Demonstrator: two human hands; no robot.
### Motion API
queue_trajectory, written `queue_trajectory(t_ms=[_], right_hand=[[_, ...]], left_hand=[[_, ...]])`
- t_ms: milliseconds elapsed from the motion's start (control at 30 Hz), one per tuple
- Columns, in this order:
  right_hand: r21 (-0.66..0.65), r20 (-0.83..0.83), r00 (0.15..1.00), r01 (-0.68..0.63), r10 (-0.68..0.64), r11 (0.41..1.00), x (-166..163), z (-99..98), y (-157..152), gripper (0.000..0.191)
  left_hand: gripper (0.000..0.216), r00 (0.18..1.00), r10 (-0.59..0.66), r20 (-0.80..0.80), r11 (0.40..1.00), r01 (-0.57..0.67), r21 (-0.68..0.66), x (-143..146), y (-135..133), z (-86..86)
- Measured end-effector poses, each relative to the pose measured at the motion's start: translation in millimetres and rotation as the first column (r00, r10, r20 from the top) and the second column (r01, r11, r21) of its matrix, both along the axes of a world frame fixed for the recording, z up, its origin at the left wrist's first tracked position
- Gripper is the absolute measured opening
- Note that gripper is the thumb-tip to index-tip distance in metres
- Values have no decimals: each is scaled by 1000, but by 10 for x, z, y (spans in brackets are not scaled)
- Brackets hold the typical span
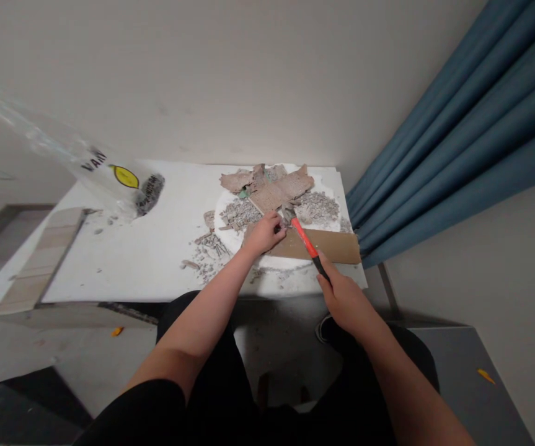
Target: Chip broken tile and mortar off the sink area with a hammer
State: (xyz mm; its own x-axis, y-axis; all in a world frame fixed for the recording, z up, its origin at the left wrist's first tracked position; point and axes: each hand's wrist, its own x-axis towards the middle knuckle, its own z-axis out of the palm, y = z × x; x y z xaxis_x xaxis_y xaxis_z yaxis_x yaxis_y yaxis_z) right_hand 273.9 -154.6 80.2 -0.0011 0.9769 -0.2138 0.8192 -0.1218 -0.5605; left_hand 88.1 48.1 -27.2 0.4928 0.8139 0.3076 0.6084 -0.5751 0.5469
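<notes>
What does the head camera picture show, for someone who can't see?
A right hand grips a red-handled hammer over broken tile pieces on a white table, while the left hand rests on a brown slab. A blue curtain hangs right.

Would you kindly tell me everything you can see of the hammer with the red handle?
The hammer has a dull grey, dusty head that looks like metal, a red-orange shaft and a black grip at its near end. It lies slanted, with the head pointing away from the person and down among grey rubble. The shaft crosses a brown board. The right hand is closed around the black grip, and the left hand sits just beside the head.
</notes>
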Motion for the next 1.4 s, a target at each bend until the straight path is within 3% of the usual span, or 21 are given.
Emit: queue_trajectory(t_ms=[167,300,367,500,667,767,900,1033,1267,1333,1400], right_hand=[[29,6,1000,22,-23,999,5,23,-24,59],[-13,41,999,-12,12,1000,-13,-62,-4,59],[-30,38,999,-32,33,999,-17,-111,8,58],[-1,17,1000,-23,23,1000,-22,-168,13,60],[-30,-8,1000,-14,14,999,-1,-234,42,60],[43,-75,997,19,-16,999,83,-264,81,60],[152,-171,984,75,-49,985,243,-312,170,59],[123,-220,973,99,-70,987,356,-397,268,59],[140,-83,997,10,2,990,453,-507,403,60],[115,-17,999,-47,49,992,488,-505,433,61],[65,56,994,-100,96,993,513,-491,449,62]], left_hand=[[30,997,28,76,998,-33,55,-128,35,103],[8,969,223,107,970,-231,68,-232,99,162],[9,967,237,89,969,-242,46,-265,102,181],[26,998,64,-11,997,-64,-45,-314,20,219],[93,968,-164,-188,982,143,-123,-339,-97,224],[111,959,-189,-209,979,168,-111,-338,-119,192],[106,950,-223,-220,975,217,-53,-341,-130,183],[98,944,-203,-259,976,217,25,-339,-150,206],[96,944,-184,-275,978,203,44,-350,-189,230],[94,971,-121,-206,990,134,46,-462,-152,295],[82,995,58,-86,996,-52,72,-673,-83,381]])
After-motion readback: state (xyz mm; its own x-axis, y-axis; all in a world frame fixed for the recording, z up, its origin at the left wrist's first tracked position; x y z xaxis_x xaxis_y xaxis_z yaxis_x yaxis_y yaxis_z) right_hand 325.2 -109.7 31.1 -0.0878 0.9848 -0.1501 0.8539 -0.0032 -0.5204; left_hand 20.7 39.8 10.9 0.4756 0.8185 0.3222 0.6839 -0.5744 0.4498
